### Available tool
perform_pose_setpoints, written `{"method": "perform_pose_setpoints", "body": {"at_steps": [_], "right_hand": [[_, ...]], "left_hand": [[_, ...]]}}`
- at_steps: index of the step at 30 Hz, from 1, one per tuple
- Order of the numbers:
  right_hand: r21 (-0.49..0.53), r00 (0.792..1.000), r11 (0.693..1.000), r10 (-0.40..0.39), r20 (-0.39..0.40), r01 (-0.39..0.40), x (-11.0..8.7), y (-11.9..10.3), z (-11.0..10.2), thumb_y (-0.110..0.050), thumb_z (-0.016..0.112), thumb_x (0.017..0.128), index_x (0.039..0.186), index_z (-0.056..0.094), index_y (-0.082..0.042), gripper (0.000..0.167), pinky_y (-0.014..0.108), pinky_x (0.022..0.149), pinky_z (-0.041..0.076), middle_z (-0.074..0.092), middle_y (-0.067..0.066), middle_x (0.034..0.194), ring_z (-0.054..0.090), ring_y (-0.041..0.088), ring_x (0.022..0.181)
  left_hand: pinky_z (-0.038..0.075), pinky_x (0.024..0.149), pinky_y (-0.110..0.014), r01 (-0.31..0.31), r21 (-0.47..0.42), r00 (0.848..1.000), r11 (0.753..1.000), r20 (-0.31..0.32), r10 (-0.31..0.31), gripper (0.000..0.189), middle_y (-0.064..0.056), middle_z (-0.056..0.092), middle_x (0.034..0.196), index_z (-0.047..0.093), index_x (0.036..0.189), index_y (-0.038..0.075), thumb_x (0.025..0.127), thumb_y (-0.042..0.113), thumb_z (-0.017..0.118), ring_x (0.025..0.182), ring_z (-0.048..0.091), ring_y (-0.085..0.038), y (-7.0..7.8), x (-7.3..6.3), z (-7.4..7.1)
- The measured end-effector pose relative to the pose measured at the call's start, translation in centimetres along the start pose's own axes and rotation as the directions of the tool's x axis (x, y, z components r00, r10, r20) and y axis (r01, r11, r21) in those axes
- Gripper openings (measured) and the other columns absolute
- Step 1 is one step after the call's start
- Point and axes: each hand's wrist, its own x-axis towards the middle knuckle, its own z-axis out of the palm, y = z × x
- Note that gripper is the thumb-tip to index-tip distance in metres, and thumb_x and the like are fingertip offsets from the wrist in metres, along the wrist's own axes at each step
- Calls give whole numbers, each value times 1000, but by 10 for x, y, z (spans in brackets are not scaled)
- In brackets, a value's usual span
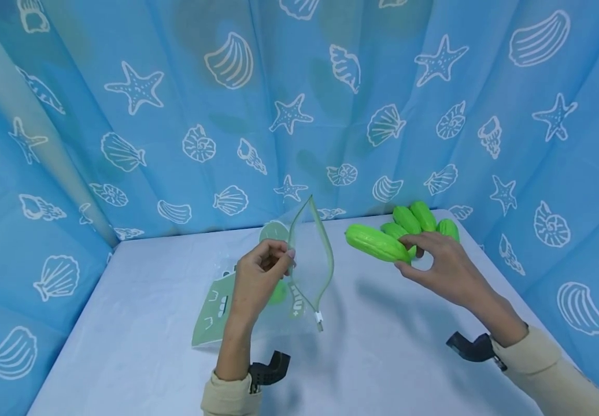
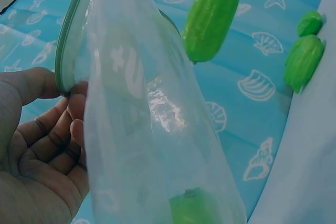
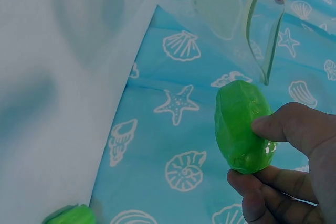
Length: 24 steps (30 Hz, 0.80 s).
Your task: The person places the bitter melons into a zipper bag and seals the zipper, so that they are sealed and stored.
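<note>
My left hand (image 1: 259, 278) pinches the green zip edge of a clear plastic zip bag (image 1: 297, 300) with green print, thumb against fingertips. The bag's mouth gapes toward the right, with a white slider at its lower end. Inside, low in the bag, a green piece (image 2: 193, 209) shows through the plastic. My right hand (image 1: 447, 268) holds a bright green, shiny toy cucumber (image 1: 374, 242) by one end between thumb and fingers. It is held above the table, to the right of the bag's mouth, its free end pointing at the bag.
Several more green cucumbers (image 1: 406, 219) lie in a cluster at the table's back right corner, behind the right hand. The table (image 1: 148, 300) has a white cover. Blue curtains (image 1: 289, 150) with white shells and starfish stand along its back and sides.
</note>
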Motion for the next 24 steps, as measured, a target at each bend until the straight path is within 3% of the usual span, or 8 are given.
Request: {"method": "perform_pose_setpoints", "body": {"at_steps": [9, 13, 17, 24], "right_hand": [[6, 1000, 1000, -9, 5, 9, 2, -10, -2, -14, 85, 78, 118, 70, -4, 44, 39, 66, 46, 66, 3, 93, 57, 20, 84], [11, 1000, 1000, -24, 9, 24, 2, -14, 0, -14, 85, 78, 118, 71, -6, 44, 40, 69, 47, 66, 2, 91, 57, 19, 84], [7, 999, 999, -35, 8, 35, 4, -18, 2, -14, 86, 77, 118, 71, -6, 43, 40, 69, 47, 66, 1, 90, 57, 18, 83], [5, 996, 996, -86, -10, 86, 10, -23, 0, -14, 86, 76, 118, 72, -7, 44, 38, 67, 45, 63, -2, 85, 54, 18, 81]], "left_hand": [[52, 62, -36, 7, 0, 1000, 1000, 7, -7, 9, -7, 66, 82, 70, 101, 8, 97, 16, 69, 70, 61, -22, 0, -1, 3], [52, 62, -35, 26, 25, 1000, 999, 9, -26, 7, -10, 65, 82, 68, 101, 2, 97, 7, 67, 70, 61, -24, 16, -5, 6], [50, 62, -26, 19, 32, 1000, 999, 12, -19, 6, -13, 65, 81, 68, 99, -2, 96, 3, 65, 69, 61, -23, 33, -8, 7], [47, 60, -21, 8, 40, 1000, 999, -4, -8, 5, -12, 65, 80, 68, 99, -1, 95, 2, 66, 68, 60, -22, 34, -7, 9]]}}
